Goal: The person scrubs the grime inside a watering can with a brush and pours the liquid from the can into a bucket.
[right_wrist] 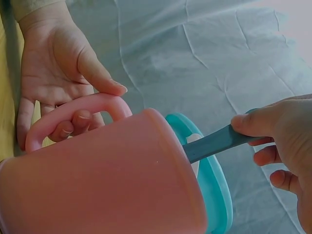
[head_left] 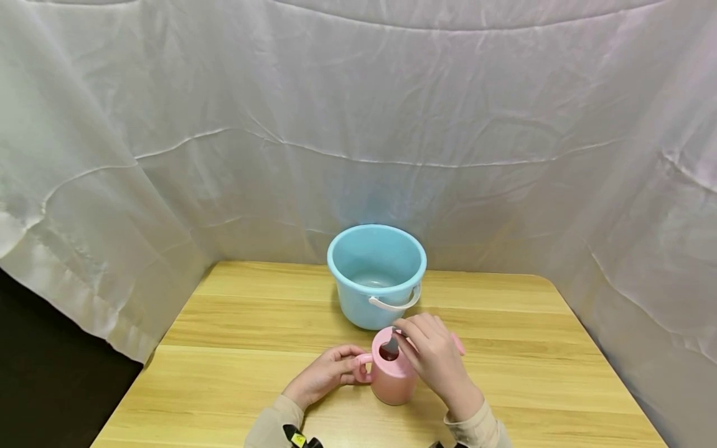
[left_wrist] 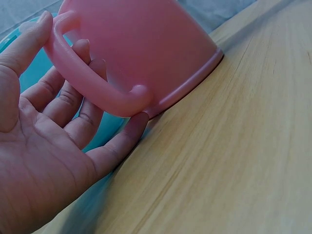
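A: Where does the pink watering can (head_left: 394,389) stand?

B: Upright on the wooden bench (head_left: 269,323), about midway between the left and right edges and well short of the far edge. Its loop handle (left_wrist: 78,73) points toward the left edge, and a rounded pink end pokes out past the right hand (head_left: 434,354) on the other side.

A: What are the hands doing?

B: The left hand (head_left: 330,371) loosely holds that loop: the thumb lies on its upper part, other fingers reach behind and through it, and the little finger comes down by the base. The right hand is narrowed to a pinch, thumb and fingers gripping the top of a grey utensil (right_wrist: 217,144).

A: And where does the utensil go?

B: Slanting down into the round opening in the can's top. Its lower end is out of sight in there, so I cannot tell its shape.

A: Anything else on the bench?

B: A light blue bucket (head_left: 358,308), upright, just beyond the can and near the middle of the far edge. Its white carrying handle (head_left: 399,306) hangs down at the front right. Whether bucket and can touch, I cannot tell.

A: And around it?

B: A pale, creased curtain (head_left: 358,106) rises behind the far edge. Both arms wear beige sleeves (head_left: 476,429).
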A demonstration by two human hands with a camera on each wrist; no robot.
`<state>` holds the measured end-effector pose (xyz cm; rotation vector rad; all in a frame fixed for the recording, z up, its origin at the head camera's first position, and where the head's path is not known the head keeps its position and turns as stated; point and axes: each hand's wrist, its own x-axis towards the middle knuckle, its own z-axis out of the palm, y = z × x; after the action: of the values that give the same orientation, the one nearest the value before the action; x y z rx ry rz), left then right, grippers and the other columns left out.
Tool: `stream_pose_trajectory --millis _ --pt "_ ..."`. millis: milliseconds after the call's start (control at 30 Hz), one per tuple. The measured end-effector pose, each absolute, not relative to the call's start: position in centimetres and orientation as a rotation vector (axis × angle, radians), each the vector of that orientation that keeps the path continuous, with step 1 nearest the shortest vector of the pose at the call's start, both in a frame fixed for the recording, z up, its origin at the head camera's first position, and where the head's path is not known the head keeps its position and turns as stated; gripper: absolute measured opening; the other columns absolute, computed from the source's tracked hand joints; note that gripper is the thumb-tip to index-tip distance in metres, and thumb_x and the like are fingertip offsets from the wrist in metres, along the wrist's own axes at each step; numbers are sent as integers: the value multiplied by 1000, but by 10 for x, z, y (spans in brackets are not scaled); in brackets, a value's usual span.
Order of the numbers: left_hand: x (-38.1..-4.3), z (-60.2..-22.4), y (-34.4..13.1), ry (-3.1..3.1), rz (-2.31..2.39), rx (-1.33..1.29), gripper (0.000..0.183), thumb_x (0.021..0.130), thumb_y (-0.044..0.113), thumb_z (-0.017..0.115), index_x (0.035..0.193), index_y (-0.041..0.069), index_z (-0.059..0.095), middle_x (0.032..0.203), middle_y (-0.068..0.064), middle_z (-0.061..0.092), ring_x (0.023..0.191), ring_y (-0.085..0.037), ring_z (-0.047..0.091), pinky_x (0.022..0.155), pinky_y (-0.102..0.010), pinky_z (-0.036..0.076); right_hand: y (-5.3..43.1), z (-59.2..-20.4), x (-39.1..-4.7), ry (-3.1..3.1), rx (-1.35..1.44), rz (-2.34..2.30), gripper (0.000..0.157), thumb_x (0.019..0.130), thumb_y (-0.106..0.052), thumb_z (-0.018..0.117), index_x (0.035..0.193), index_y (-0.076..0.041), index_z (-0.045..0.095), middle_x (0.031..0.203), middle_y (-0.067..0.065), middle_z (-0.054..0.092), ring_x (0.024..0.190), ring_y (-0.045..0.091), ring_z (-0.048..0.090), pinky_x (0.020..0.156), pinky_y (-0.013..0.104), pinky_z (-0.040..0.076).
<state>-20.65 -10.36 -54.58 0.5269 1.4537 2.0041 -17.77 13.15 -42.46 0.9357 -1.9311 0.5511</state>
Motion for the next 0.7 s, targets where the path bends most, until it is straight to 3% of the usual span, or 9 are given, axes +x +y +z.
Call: stream_pose_trajectory --millis 100,267,700 --pt "-206 -546 -104 1454 2002 529 23 100 17 52 121 8 59 89 2 67 101 -21 69 99 -43 53 133 -426 -178 -1962 922 553 8 87 -13 69 93 -8 69 81 -1 63 72 13 54 65 26 42" --pt "-206 -545 -104 1448 2005 536 22 100 18 52 120 9 60 88 2 67 101 -21 69 100 -43 53 134 -428 -180 -2017 896 551 16 77 -7 73 92 -9 69 80 -1 63 72 13 54 65 26 42" --pt "-207 -546 -104 1448 1999 533 21 101 16 50 119 11 60 89 3 69 99 -18 70 97 -40 55 134 -442 -186 -2167 832 470 23 72 -6 77 92 -12 68 72 -7 56 68 8 44 59 22 37"
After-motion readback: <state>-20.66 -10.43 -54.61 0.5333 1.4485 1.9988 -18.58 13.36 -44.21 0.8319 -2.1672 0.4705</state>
